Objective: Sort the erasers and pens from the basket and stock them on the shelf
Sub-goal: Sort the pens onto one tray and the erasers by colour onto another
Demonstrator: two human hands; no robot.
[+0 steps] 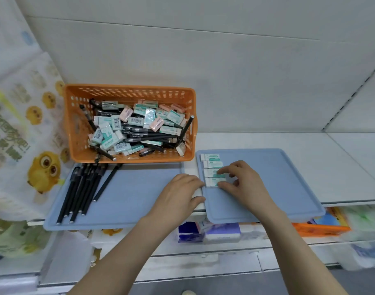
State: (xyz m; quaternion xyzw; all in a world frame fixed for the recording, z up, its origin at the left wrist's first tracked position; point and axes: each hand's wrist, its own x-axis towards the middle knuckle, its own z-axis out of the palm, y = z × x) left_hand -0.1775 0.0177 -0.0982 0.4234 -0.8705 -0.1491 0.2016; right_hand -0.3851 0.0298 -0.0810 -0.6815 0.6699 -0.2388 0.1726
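Left hand (180,194) flat, fingers loose at tray rim (267,218); right hand (244,182) in pinch on nearest eraser (211,182)

Head view, close, down onto shelf (267,141)

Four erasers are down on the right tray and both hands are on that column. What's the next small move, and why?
Probably let go of the bottom eraser and reach the right hand to the orange basket for another: that eraser already lies flat in line under three others, the left hand sits at its end, and the basket holds many more.
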